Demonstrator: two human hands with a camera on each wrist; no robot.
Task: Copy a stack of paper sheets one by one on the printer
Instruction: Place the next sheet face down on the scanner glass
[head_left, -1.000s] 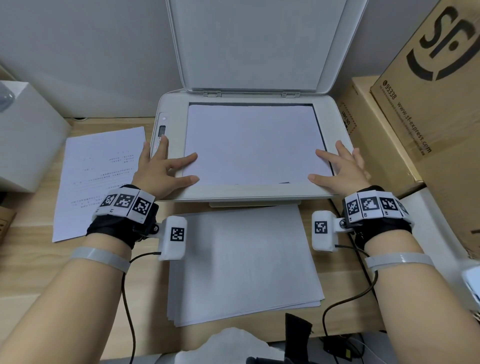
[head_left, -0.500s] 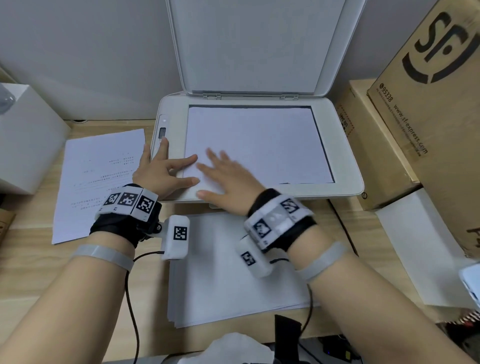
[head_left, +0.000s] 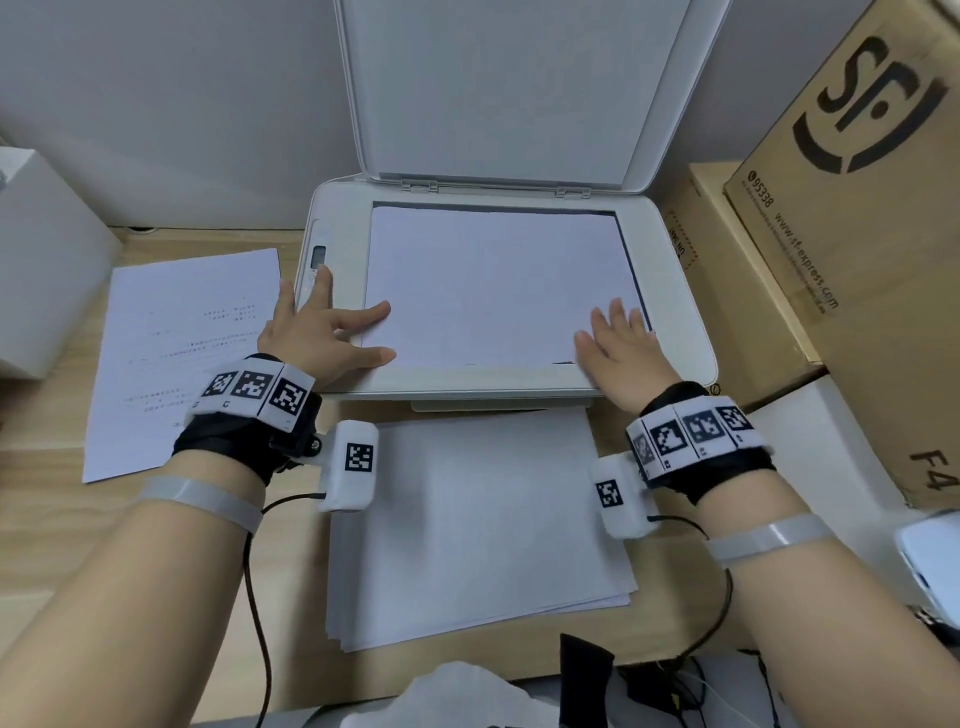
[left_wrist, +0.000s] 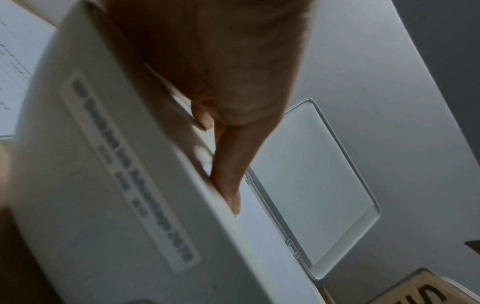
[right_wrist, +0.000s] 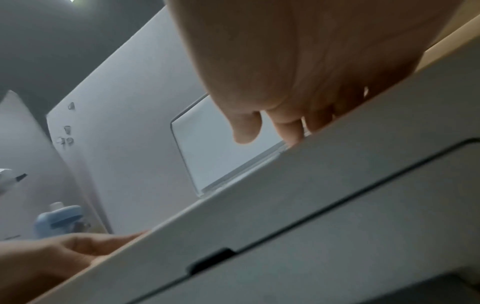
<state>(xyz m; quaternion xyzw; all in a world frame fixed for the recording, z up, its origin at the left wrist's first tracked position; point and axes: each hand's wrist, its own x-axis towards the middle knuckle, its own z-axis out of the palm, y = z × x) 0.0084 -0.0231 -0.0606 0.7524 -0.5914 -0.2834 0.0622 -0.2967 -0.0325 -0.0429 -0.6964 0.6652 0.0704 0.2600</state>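
- The right hand (head_left: 618, 345) is back at the right front corner of the sheet on the glass (head_left: 498, 286); half a second ago it lay across at the left front corner beside the other hand, so it has swept along the sheet's front edge.
- Its grip is spread, fingers straight and flat on the paper, holding nothing.
- The left hand (head_left: 324, 332) has not shifted: fingers splayed, thumb and forefinger flat on the sheet's left front corner, the rest lying over the printer (head_left: 680, 332) frame by its small display.
- To my eye this is smoothing and squaring; the sheet now sits flush in the scan bed, so shutting the raised lid (head_left: 498, 88) looks like the next step.
- The stack of blank-side sheets (head_left: 478, 525) lies on the desk (head_left: 47, 525) just in front of the printer, near the front edge.
- One printed page (head_left: 176, 358) lies face up towards the desk's left edge.
- Cardboard boxes (head_left: 857, 182) crowd the right edge; a plain grey wall stands behind.
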